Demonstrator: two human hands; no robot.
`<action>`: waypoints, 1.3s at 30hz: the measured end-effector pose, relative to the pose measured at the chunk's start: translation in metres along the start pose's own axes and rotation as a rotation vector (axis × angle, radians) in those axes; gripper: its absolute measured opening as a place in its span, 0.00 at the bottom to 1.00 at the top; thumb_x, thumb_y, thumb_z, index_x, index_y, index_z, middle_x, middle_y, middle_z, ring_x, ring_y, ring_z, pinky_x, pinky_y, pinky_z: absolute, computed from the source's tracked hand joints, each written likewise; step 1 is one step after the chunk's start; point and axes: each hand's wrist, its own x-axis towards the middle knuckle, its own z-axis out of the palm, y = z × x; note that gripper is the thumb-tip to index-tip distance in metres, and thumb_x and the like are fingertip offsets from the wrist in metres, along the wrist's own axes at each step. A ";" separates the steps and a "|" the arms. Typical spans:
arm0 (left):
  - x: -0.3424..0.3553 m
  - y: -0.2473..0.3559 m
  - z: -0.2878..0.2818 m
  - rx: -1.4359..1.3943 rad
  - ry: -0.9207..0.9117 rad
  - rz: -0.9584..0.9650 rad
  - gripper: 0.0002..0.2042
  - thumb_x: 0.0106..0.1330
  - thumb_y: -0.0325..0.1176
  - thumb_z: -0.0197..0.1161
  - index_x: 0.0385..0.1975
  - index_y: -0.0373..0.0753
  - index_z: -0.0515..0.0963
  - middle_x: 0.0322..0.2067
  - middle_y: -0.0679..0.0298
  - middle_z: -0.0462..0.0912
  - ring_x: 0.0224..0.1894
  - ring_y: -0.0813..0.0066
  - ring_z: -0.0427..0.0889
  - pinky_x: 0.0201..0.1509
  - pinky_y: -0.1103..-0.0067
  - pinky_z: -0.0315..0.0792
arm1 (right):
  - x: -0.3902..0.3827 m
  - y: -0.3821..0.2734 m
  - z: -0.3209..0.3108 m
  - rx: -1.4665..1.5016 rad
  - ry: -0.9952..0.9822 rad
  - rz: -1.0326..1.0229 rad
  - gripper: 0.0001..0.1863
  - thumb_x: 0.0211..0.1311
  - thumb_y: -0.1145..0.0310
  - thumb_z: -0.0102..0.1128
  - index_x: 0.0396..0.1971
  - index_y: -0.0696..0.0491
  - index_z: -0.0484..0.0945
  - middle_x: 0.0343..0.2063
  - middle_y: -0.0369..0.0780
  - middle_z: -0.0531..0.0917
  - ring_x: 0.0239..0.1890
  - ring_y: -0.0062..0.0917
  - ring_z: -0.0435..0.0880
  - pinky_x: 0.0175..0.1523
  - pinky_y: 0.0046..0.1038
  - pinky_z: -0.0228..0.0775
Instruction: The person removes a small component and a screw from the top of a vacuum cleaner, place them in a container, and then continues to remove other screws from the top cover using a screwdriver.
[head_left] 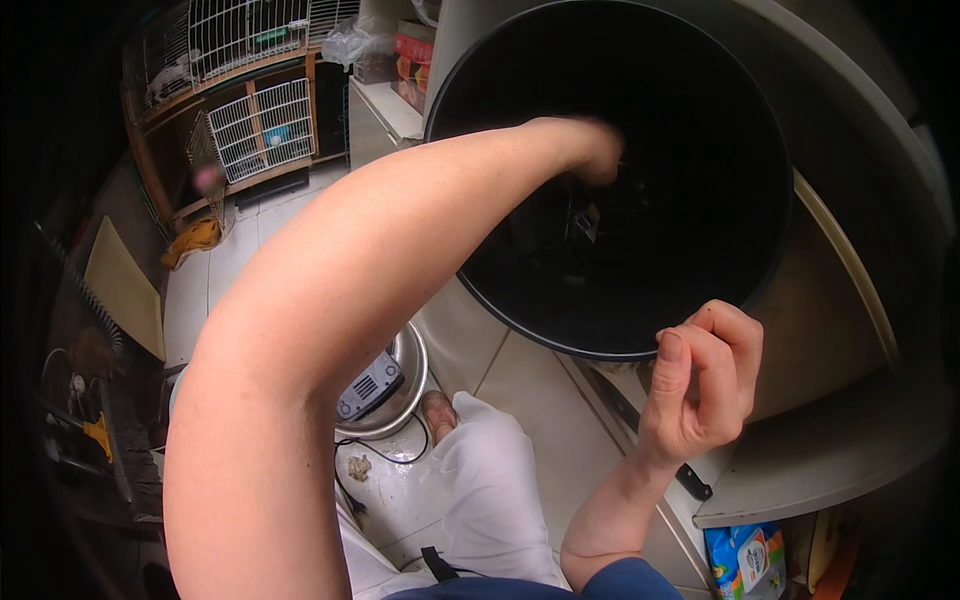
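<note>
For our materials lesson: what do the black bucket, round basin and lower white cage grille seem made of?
Black bucket: probably plastic, possibly coated metal; satin, faint sheen along its rim.
Round basin: likely stainless steel, polished; silvery reflections.
Lower white cage grille: probably coated metal wire; thin bars.

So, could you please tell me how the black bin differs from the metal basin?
The black bin is dark, while the metal basin is silvery. The bin looks much larger here than the basin. The left hand reaches inside the bin; a grey device appears to sit in the basin. Both have rounded rims.
</note>
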 end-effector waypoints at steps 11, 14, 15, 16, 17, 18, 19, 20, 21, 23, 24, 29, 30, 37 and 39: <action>0.039 0.028 0.047 -0.120 -0.225 0.009 0.12 0.62 0.32 0.57 0.42 0.37 0.81 0.38 0.56 0.84 0.37 0.65 0.83 0.40 0.70 0.77 | 0.005 -0.006 0.007 0.003 -0.006 -0.056 0.05 0.46 0.79 0.67 0.21 0.59 0.78 0.26 0.39 0.74 0.22 0.22 0.70 0.22 0.20 0.58; 0.041 0.041 0.060 0.040 -0.015 0.142 0.12 0.59 0.29 0.57 0.42 0.38 0.81 0.39 0.56 0.83 0.40 0.63 0.83 0.41 0.70 0.77 | 0.005 -0.004 0.005 0.028 -0.003 -0.035 0.06 0.46 0.80 0.67 0.21 0.59 0.77 0.26 0.39 0.74 0.21 0.22 0.70 0.22 0.20 0.58; 0.041 0.044 0.063 0.072 0.030 0.154 0.12 0.59 0.29 0.58 0.41 0.39 0.81 0.39 0.56 0.83 0.40 0.63 0.83 0.42 0.71 0.77 | 0.006 -0.004 0.005 0.035 0.002 -0.040 0.06 0.46 0.80 0.67 0.21 0.59 0.77 0.26 0.39 0.74 0.21 0.22 0.70 0.22 0.20 0.58; 0.042 0.047 0.066 0.104 0.074 0.166 0.12 0.58 0.28 0.58 0.41 0.39 0.81 0.40 0.56 0.83 0.41 0.63 0.83 0.42 0.71 0.77 | 0.007 -0.005 0.005 0.041 0.007 -0.045 0.06 0.45 0.80 0.67 0.21 0.59 0.77 0.26 0.39 0.74 0.20 0.22 0.70 0.22 0.20 0.58; 0.039 0.052 0.068 0.138 0.114 0.182 0.12 0.57 0.28 0.59 0.41 0.39 0.81 0.40 0.56 0.83 0.42 0.63 0.83 0.43 0.71 0.77 | 0.007 -0.004 0.005 0.044 0.015 -0.045 0.06 0.45 0.80 0.68 0.21 0.59 0.77 0.26 0.39 0.74 0.20 0.22 0.70 0.22 0.20 0.58; 0.036 0.055 0.070 0.189 0.146 0.211 0.12 0.57 0.29 0.59 0.41 0.39 0.81 0.40 0.56 0.83 0.42 0.63 0.83 0.43 0.71 0.77 | 0.008 -0.002 0.004 0.051 0.019 -0.047 0.06 0.45 0.81 0.68 0.21 0.59 0.77 0.26 0.39 0.75 0.20 0.22 0.70 0.22 0.20 0.58; 0.034 0.059 0.071 0.239 0.179 0.242 0.12 0.57 0.29 0.59 0.41 0.40 0.81 0.40 0.56 0.83 0.42 0.63 0.83 0.43 0.71 0.77 | 0.009 0.000 0.003 0.057 0.023 -0.049 0.06 0.45 0.81 0.68 0.21 0.59 0.77 0.26 0.39 0.75 0.20 0.22 0.70 0.22 0.20 0.58; 0.032 0.060 0.070 0.292 0.213 0.268 0.12 0.57 0.30 0.59 0.41 0.40 0.81 0.40 0.57 0.83 0.43 0.63 0.83 0.44 0.71 0.77 | 0.010 0.000 0.004 0.069 0.029 -0.054 0.06 0.44 0.81 0.68 0.21 0.59 0.77 0.26 0.39 0.75 0.19 0.22 0.70 0.22 0.19 0.58; 0.033 0.060 0.070 0.283 0.203 0.261 0.12 0.57 0.30 0.60 0.41 0.40 0.81 0.41 0.57 0.83 0.43 0.63 0.83 0.44 0.71 0.77 | 0.010 -0.001 0.004 0.070 0.033 -0.053 0.07 0.44 0.81 0.68 0.20 0.59 0.77 0.26 0.39 0.75 0.19 0.22 0.70 0.22 0.19 0.59; 0.036 0.059 0.073 0.257 0.183 0.250 0.13 0.57 0.31 0.60 0.42 0.40 0.81 0.41 0.56 0.83 0.43 0.63 0.83 0.44 0.70 0.77 | 0.009 -0.001 0.004 0.067 0.036 -0.055 0.07 0.44 0.81 0.68 0.20 0.58 0.77 0.26 0.39 0.75 0.19 0.21 0.70 0.21 0.19 0.59; 0.039 0.057 0.073 0.203 0.162 0.238 0.14 0.57 0.31 0.60 0.43 0.40 0.80 0.42 0.56 0.83 0.44 0.63 0.83 0.45 0.69 0.77 | 0.009 -0.001 0.004 0.071 0.035 -0.050 0.07 0.44 0.81 0.68 0.20 0.58 0.77 0.26 0.40 0.75 0.18 0.21 0.70 0.21 0.19 0.59; 0.059 0.046 0.069 0.055 0.172 0.152 0.16 0.59 0.31 0.60 0.48 0.41 0.79 0.44 0.56 0.82 0.46 0.62 0.82 0.47 0.68 0.76 | 0.010 0.003 0.004 0.061 0.049 -0.078 0.07 0.43 0.81 0.68 0.20 0.58 0.76 0.26 0.40 0.76 0.18 0.22 0.70 0.21 0.19 0.59; 0.062 0.042 0.070 0.050 0.179 0.157 0.16 0.59 0.31 0.61 0.49 0.41 0.78 0.44 0.56 0.82 0.46 0.62 0.82 0.47 0.68 0.76 | 0.010 0.002 0.005 0.060 0.049 -0.076 0.07 0.43 0.81 0.68 0.20 0.58 0.76 0.25 0.40 0.76 0.18 0.22 0.70 0.21 0.19 0.59; 0.059 0.022 0.036 -0.110 0.143 0.186 0.16 0.58 0.34 0.66 0.47 0.41 0.80 0.41 0.57 0.83 0.42 0.65 0.82 0.48 0.72 0.75 | 0.011 0.001 0.003 0.032 0.060 -0.046 0.07 0.45 0.81 0.67 0.20 0.58 0.76 0.25 0.39 0.75 0.18 0.21 0.69 0.20 0.19 0.57; 0.035 0.026 0.007 -0.323 0.095 0.132 0.14 0.58 0.33 0.67 0.45 0.42 0.81 0.37 0.60 0.84 0.38 0.71 0.82 0.41 0.76 0.76 | 0.013 0.006 0.000 0.011 0.058 -0.057 0.06 0.47 0.81 0.66 0.20 0.58 0.75 0.25 0.38 0.75 0.17 0.19 0.67 0.19 0.19 0.55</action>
